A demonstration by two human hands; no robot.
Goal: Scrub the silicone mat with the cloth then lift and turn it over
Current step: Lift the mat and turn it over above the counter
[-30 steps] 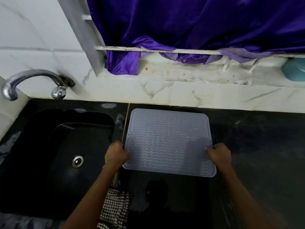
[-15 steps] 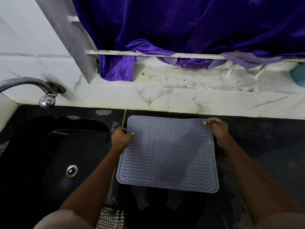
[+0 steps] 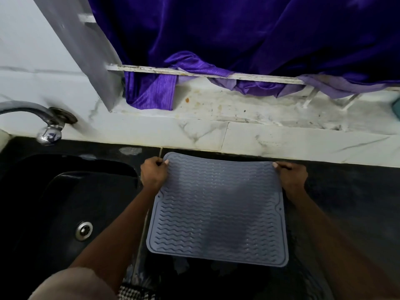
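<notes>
The grey silicone mat (image 3: 218, 211) with wavy ridges is held over the black counter (image 3: 346, 195), its far edge raised and slightly bowed. My left hand (image 3: 153, 174) pinches the mat's far left corner. My right hand (image 3: 292, 176) pinches the far right corner. The mat's near edge hangs low toward me above the wet counter. A checked black-and-white cloth (image 3: 135, 292) lies at the bottom edge of the view, between my forearms, mostly cut off.
A black sink (image 3: 65, 202) with a metal drain (image 3: 83, 230) lies to the left, under a chrome tap (image 3: 43, 120). A white marble ledge (image 3: 259, 131) and a purple curtain (image 3: 238, 50) run along the back. A teal object (image 3: 396, 109) peeks in at the right edge.
My hands went from the mat's near corners to its far corners. The far edge has lifted off the counter and the mat has come nearer to me.
</notes>
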